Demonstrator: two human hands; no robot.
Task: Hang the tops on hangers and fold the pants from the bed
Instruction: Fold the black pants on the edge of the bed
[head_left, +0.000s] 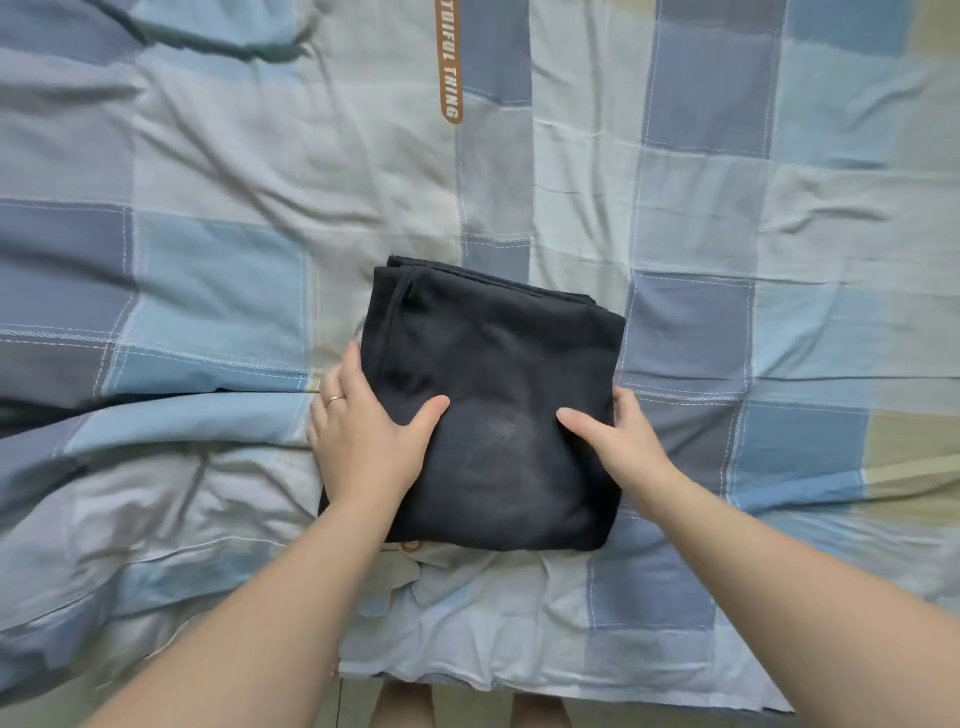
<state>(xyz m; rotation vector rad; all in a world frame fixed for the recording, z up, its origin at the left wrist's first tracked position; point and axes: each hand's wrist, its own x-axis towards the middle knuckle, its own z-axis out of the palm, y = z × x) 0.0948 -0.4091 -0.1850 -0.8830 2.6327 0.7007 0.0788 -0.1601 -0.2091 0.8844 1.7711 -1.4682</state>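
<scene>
Below the brown lettered strip (450, 67) on the quilt (208, 156), toward the near bed edge, the black pants (493, 395) lie folded into a squarish bundle. L hand (363, 436), below-left of strip, has its fingers straight along the bundle's side w/ thumb spread on top. R hand (623, 436), below-right of strip, has its thumb on top and fingers curled round the edge. Prob. step: fold done, squaring up or about to lift. Next move needs a level two-hand lift so the layers don't slip.
</scene>
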